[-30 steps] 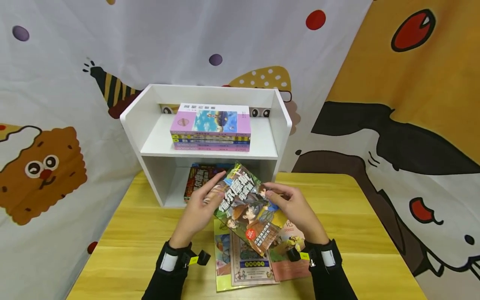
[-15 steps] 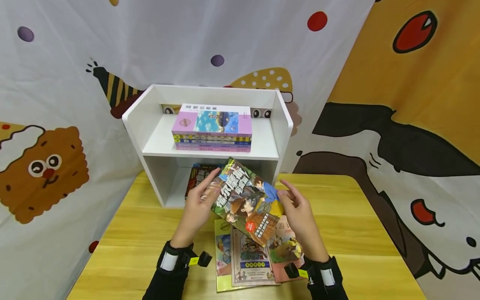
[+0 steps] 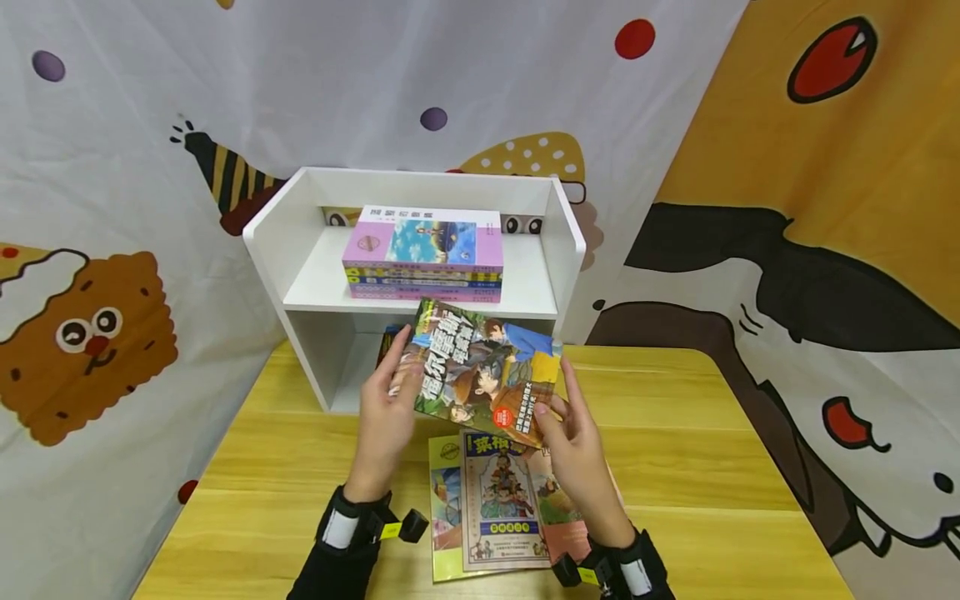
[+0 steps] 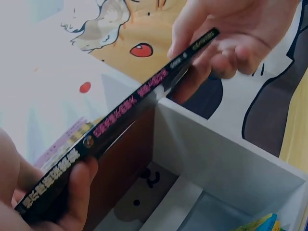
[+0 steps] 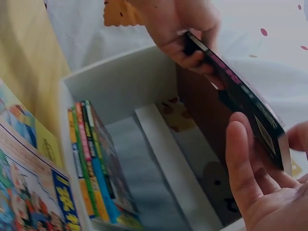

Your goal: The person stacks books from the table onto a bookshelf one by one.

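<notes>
A picture-covered book with large white lettering is held in front of the shelf's lower opening, cover facing up. My left hand grips its left end, thumb on the cover. At the lower right corner my right hand holds it, thumb on the front and fingers along the right edge. The left wrist view shows the dark spine with pink and white lettering. Seen from the right wrist, the book stretches between both hands. Below it on the table lie a yellow-green book, a cream book and a pinkish book.
A white two-level shelf stands at the back of the wooden table. Its upper level bears a stack of pink and yellow books. Several books lie stacked inside the lower level, mostly hidden from the head. A printed curtain hangs behind.
The book has turned anticlockwise, nearer to level, and moved up and left toward the shelf. My right hand has shifted to its lower right corner. More of the cream book shows.
</notes>
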### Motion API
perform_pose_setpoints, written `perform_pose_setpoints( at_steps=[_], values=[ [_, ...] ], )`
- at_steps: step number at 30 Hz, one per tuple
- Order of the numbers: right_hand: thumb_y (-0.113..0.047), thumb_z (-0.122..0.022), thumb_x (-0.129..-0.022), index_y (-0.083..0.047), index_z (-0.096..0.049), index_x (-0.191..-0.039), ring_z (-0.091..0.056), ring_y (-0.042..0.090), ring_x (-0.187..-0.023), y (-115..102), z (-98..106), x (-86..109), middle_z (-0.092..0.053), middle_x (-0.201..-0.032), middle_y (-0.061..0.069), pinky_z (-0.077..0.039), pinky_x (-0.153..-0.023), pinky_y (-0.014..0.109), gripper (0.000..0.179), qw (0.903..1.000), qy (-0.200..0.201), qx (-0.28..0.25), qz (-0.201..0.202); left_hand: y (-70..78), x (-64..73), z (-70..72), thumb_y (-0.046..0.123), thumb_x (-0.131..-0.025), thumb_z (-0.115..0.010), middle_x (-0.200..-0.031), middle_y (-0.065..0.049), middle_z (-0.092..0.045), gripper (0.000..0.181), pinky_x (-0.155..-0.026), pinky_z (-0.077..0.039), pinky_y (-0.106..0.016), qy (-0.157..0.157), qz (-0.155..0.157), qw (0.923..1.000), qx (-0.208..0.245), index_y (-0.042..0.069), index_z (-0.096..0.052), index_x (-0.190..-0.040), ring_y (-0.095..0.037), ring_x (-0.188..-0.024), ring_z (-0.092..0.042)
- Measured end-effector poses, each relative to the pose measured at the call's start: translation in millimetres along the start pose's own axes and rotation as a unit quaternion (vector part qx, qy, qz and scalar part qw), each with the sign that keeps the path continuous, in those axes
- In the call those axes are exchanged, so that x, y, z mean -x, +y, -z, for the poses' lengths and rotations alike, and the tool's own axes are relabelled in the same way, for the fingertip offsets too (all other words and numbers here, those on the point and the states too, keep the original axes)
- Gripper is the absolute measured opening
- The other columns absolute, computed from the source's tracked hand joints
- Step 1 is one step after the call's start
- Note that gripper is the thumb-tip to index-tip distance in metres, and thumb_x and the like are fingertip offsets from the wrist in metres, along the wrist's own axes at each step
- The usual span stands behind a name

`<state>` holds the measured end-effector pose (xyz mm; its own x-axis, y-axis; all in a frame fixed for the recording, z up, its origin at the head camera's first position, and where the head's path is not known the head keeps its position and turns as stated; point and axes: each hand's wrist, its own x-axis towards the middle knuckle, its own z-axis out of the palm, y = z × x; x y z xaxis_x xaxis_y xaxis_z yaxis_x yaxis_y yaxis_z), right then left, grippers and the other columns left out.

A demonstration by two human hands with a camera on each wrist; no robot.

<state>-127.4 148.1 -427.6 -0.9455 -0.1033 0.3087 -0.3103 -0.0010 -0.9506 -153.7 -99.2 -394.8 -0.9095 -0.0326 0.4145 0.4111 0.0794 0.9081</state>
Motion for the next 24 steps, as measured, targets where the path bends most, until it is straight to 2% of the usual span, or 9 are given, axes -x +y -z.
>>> perform_pose_setpoints(
  at_steps=[2,6,9,10,13,19,21,22,24],
  values=[
    [-0.011,-0.043,-0.099,-0.035,-0.005,-0.149,-0.035,0.019,-0.051,3.8,-2.3,0.1,-0.058,-0.096,0.017,-0.033,-0.042,0.032,0.068,1.0000,-0.002,0.000,-0.002,1.4,2.4,-3.6,0.011,-0.098,-0.046,-0.144,-0.008,-0.040,0.053,-0.038,-0.037,-0.028,0.012,0.001,0.9999,0.000,0.032,-0.031,-0.144,-0.012,-0.043,-0.037],
    [-0.015,-0.043,-0.099,-0.037,-0.009,-0.149,-0.028,0.023,-0.052,9.1,-2.3,-0.8,-0.037,-0.071,0.009,-0.032,-0.044,0.032,0.063,0.9994,0.022,-0.018,-0.020,5.6,10.9,-13.6,0.011,-0.099,-0.044,-0.150,-0.001,-0.030,0.054,-0.031,-0.031,-0.030,0.018,0.011,0.9998,0.006,0.032,-0.027,-0.145,-0.012,-0.043,-0.036],
    [-0.022,-0.044,-0.099,-0.040,-0.014,-0.147,-0.025,0.024,-0.055,11.0,-0.2,-2.1,-0.027,-0.069,0.007,-0.031,-0.046,0.030,0.059,0.9977,0.048,-0.035,-0.031,8.8,18.0,-20.1,0.013,-0.100,-0.042,-0.154,0.006,-0.018,0.055,-0.030,-0.032,-0.030,0.014,0.016,0.9997,0.015,0.033,-0.022,-0.147,-0.013,-0.041,-0.037],
    [-0.023,-0.043,-0.099,-0.039,-0.015,-0.147,-0.034,0.022,-0.060,11.2,0.3,-2.3,-0.036,-0.075,0.007,-0.038,-0.051,0.027,0.058,0.9976,0.051,-0.037,-0.029,9.7,20.5,-21.2,0.013,-0.100,-0.041,-0.154,0.007,-0.016,0.056,-0.028,-0.031,-0.030,0.014,0.018,0.9996,0.017,0.033,-0.020,-0.147,-0.016,-0.035,-0.027],
    [-0.026,-0.043,-0.099,-0.038,-0.018,-0.147,-0.035,0.020,-0.058,9.9,-0.1,0.7,-0.037,-0.074,0.007,-0.036,-0.049,0.025,0.055,0.9977,0.057,-0.023,-0.028,13.0,28.0,-20.9,0.014,-0.100,-0.042,-0.154,0.007,-0.017,0.056,-0.026,-0.031,-0.030,0.019,0.025,0.9994,0.015,0.034,-0.019,-0.147,-0.017,-0.033,-0.027],
    [-0.013,-0.040,-0.100,-0.032,-0.013,-0.149,-0.045,0.027,-0.047,-16.6,-7.0,8.4,-0.036,-0.069,0.010,-0.046,-0.041,0.033,0.059,0.9983,0.008,-0.057,-0.001,27.5,33.6,-9.0,0.015,-0.100,-0.042,-0.153,0.009,-0.018,0.056,-0.027,-0.030,-0.028,0.020,0.020,0.9996,-0.004,0.034,-0.020,-0.148,-0.013,-0.033,-0.025],
    [-0.009,-0.039,-0.100,-0.030,-0.009,-0.150,-0.052,0.034,-0.048,-28.4,-9.8,5.8,-0.043,-0.075,0.014,-0.051,-0.042,0.042,0.061,0.9971,-0.018,-0.073,0.011,36.0,29.5,-3.6,0.012,-0.099,-0.044,-0.153,0.008,-0.019,0.057,-0.027,-0.030,-0.027,0.033,-0.005,0.9994,-0.011,0.030,-0.022,-0.147,-0.008,-0.048,-0.047],
    [-0.007,-0.039,-0.100,-0.030,-0.008,-0.150,-0.053,0.039,-0.048,-34.3,-11.2,3.7,-0.044,-0.077,0.016,-0.051,-0.042,0.046,0.063,0.9965,-0.029,-0.076,0.018,40.9,26.5,-1.0,0.010,-0.098,-0.045,-0.153,0.007,-0.020,0.057,-0.033,-0.039,-0.024,0.040,-0.017,0.9989,-0.016,0.029,-0.024,-0.147,-0.005,-0.066,-0.056],
    [-0.006,-0.039,-0.100,-0.029,-0.008,-0.150,-0.054,0.039,-0.048,-46.4,-14.3,-2.5,-0.049,-0.082,0.020,-0.051,-0.042,0.045,0.064,0.9960,-0.040,-0.072,0.034,51.2,19.2,4.0,0.008,-0.097,-0.045,-0.153,0.005,-0.022,0.057,-0.058,-0.052,-0.019,0.050,-0.041,0.9977,-0.017,0.027,-0.025,-0.147,-0.006,-0.108,-0.052]
  ],
)
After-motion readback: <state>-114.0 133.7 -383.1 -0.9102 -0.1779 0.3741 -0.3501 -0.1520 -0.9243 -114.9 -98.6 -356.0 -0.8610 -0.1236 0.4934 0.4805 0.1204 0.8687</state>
